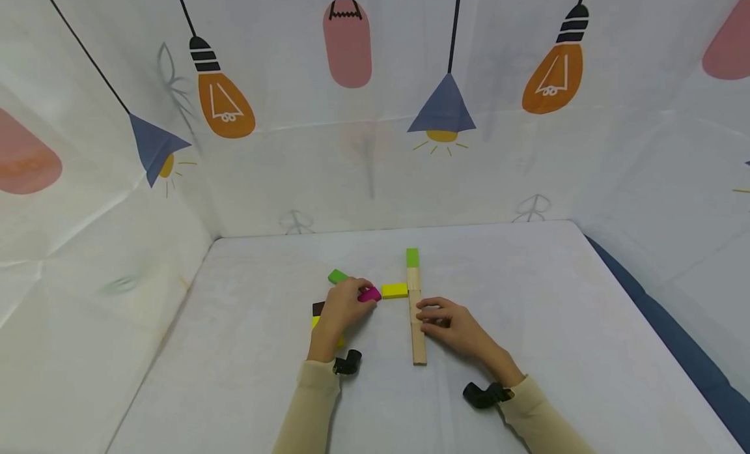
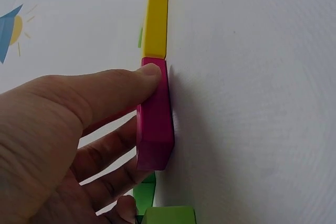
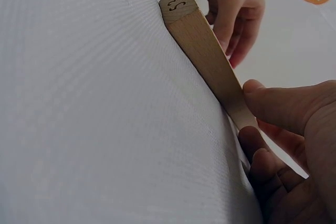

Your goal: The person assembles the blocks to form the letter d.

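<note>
My left hand [image 1: 342, 305] pinches a magenta block [image 2: 156, 116] between thumb and fingers, low at the table. The block's far end meets a yellow block [image 1: 394, 290], which reaches to a straight row of plain wooden blocks [image 1: 418, 347]. A green block [image 1: 413, 257] tops the row at its far end. On the row's right side rests my right hand [image 1: 457, 327], fingers loosely bent, the tips touching the wood around its middle. In the right wrist view the near wooden block [image 3: 202, 51] lies flat, with "53" marked on its end.
Left of the left hand lie a green block [image 1: 336, 276], a black block [image 1: 318, 309] and a yellow block [image 1: 315, 321], partly hidden by the hand and wrist. A white cloth [image 1: 498, 258] covers the table; a printed curtain [image 1: 351, 161] rises behind it.
</note>
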The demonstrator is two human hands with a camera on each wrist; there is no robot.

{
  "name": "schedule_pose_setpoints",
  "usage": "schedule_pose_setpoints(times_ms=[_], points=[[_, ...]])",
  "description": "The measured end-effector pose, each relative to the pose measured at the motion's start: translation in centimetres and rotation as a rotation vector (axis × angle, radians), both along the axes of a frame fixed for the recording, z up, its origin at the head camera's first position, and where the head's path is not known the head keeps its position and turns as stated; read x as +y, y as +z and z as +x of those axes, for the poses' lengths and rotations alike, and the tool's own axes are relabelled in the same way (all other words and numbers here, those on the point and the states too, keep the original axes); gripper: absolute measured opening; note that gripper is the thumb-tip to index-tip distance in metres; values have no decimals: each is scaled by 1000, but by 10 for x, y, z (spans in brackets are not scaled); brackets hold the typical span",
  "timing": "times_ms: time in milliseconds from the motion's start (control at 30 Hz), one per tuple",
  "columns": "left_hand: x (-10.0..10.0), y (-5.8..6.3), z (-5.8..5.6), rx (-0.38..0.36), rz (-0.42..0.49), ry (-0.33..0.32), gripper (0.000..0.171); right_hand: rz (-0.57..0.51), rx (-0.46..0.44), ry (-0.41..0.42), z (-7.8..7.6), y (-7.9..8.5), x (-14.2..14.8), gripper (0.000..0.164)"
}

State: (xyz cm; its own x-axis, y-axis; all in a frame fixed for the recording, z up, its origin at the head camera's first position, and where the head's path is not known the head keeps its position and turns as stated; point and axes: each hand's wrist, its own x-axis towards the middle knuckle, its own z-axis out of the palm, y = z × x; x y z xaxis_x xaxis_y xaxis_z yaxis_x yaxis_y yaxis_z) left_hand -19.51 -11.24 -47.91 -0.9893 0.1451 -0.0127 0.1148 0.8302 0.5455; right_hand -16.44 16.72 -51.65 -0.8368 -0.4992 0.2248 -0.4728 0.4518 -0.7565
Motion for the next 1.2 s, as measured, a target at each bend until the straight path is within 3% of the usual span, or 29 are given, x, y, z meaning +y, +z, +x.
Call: schedule_pose_setpoints(times_ms=[767, 933, 1200], points=[[2, 2, 1, -2, 8, -6, 35, -25, -6, 8, 1, -1, -1, 23], [-2, 8, 3, -16, 56, -2, 37, -35, 3, 13, 1, 0, -1, 23], [-23, 9, 0, 34, 179, -10, 39, -34, 5, 14, 2, -1, -1, 22]])
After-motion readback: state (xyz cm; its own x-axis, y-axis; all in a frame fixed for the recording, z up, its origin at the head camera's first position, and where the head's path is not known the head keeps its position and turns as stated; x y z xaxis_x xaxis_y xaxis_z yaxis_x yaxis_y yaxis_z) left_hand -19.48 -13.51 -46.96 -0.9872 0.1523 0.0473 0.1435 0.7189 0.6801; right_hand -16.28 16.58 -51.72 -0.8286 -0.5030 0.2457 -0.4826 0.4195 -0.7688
